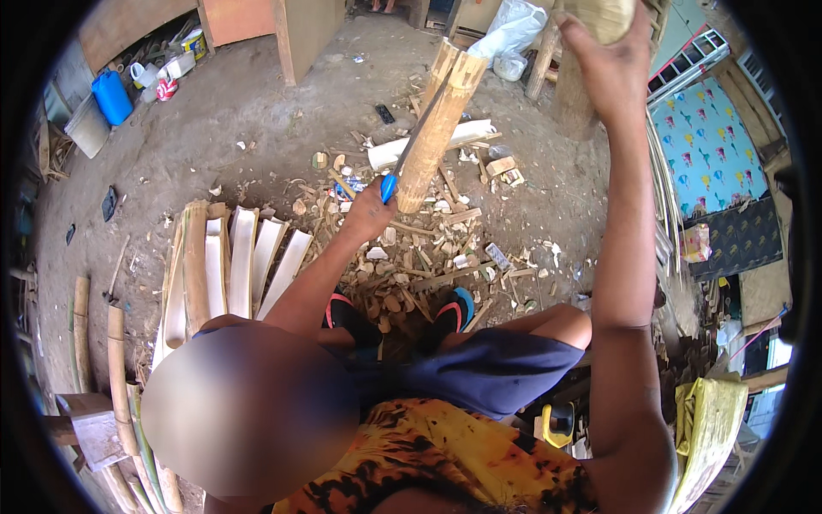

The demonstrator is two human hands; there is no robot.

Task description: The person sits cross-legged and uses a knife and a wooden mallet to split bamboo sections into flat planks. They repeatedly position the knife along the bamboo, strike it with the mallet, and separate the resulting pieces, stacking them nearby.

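My left hand is closed round the blue handle of a long-bladed knife. The blade slants up along a thick bamboo section that stands upright on the ground, and it reaches the cracked top end. How deep the edge sits in the bamboo I cannot tell. High at the right, my right hand grips a thick, pale wooden block, held up apart from the bamboo and the knife. The block's far end is cut off by the picture's upper edge.
Split bamboo pieces lean in a row at the left. Chips and offcuts litter the ground round my feet. A split white-faced length lies behind the bamboo. A wooden stump stands at the right, bamboo poles at the lower left.
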